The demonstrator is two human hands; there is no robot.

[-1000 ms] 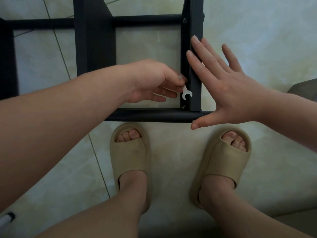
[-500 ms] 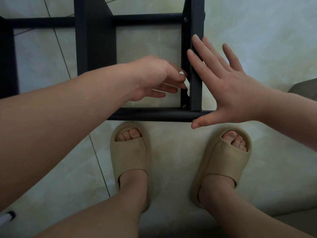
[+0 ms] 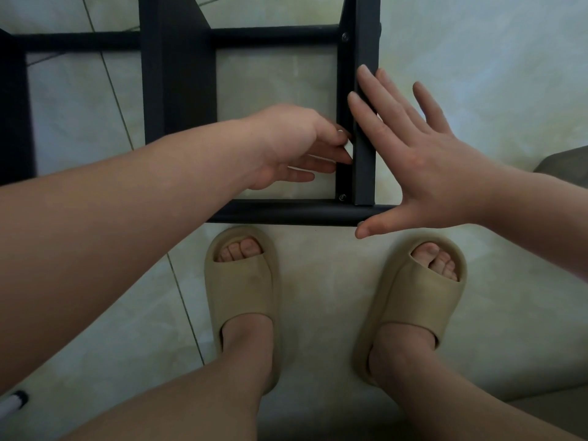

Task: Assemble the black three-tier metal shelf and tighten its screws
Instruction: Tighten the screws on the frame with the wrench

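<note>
Two hands on shelf post [image 3: 364, 176]: right hand [image 3: 423, 167] grip open, flat against it; left hand [image 3: 292, 144] curled at inner face (grip contents hidden, cannot tell).

Your left hand [image 3: 296, 144] reaches across the black shelf frame [image 3: 175, 90] to the inner face of its upright post [image 3: 366, 173], fingers curled and pinching a small pale wrench [image 3: 352, 148], of which only a sliver shows. Your right hand [image 3: 426, 167] lies flat with fingers spread against the post's outer side, thumb stretched just under the near crossbar [image 3: 286, 213], where a screw [image 3: 342, 197] sits in the corner. Below the frame, your feet in tan sandals [image 3: 241, 281] stand on the pale tiled floor [image 3: 477, 74].
</note>
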